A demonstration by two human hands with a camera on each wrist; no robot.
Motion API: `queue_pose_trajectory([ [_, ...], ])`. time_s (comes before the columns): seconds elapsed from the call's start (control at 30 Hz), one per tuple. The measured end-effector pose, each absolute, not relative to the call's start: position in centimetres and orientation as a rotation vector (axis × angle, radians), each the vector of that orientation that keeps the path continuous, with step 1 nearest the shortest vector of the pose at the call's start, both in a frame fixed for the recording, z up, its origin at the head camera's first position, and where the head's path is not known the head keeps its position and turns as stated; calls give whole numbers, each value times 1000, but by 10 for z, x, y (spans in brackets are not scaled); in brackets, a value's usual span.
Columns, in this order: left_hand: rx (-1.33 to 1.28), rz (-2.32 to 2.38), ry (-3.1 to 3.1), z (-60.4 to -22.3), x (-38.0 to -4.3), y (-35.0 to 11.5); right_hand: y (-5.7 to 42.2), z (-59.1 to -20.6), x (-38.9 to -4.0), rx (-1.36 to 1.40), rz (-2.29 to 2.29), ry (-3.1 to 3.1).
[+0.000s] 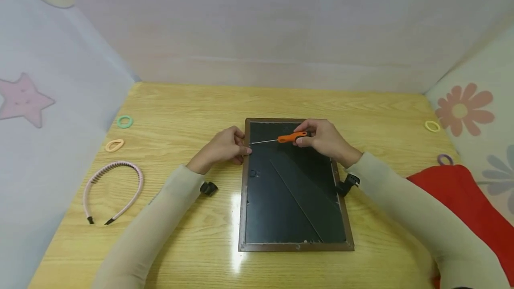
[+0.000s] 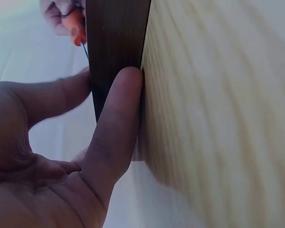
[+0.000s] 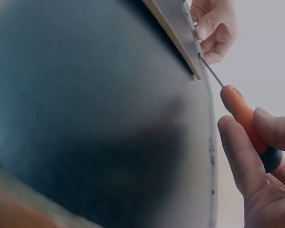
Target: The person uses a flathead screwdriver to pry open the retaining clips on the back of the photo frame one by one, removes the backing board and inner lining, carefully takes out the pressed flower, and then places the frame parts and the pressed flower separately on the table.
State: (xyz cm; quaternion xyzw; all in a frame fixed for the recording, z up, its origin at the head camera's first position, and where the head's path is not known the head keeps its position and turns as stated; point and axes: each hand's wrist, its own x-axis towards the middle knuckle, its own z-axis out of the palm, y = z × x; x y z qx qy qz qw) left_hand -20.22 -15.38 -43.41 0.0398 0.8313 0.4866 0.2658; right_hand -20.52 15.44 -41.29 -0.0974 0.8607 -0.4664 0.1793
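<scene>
A picture frame (image 1: 297, 186) lies back side up on the wooden table, with a brown rim and a black backing board that carries a slanted stand flap. At the frame's upper left edge, my left hand (image 1: 225, 146) grips the rim; in the left wrist view the thumb (image 2: 52, 97) is on one face and a finger (image 2: 116, 111) lies along the outer side. My right hand (image 1: 325, 139) pinches an orange-and-black screwdriver (image 1: 291, 137) over the backing. The screwdriver's thin shaft points left, its tip at the inner edge of the rim near my left thumb.
On the left of the table (image 1: 184, 110) lie a pink headband (image 1: 140, 182), an orange hair tie (image 1: 114, 145) and a green one (image 1: 125, 121). Yellow (image 1: 432, 126) and purple (image 1: 445, 159) hair ties lie at right, beside red cloth (image 1: 445, 184). Printed curtains (image 1: 257, 26) enclose the table.
</scene>
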Motion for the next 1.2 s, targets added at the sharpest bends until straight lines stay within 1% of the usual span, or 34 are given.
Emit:
queue_pose_trajectory([
  [0.47,116,1342,2231,-438,-201,-149,156,-415,-212,-256,-1268,2347],
  [0.63,118,1332,2233,-436,-200,-148,147,-398,-203,-396,-1116,2580],
  [0.87,106,1310,2247,-433,-200,-149,107,-362,-194,-586,-1090,2806],
  [1.03,118,1292,2255,-433,-200,-148,74,-352,-199,-815,-1135,2828],
  [1.2,110,1280,2254,-432,-198,-150,47,-347,-201,-971,-1081,2854],
])
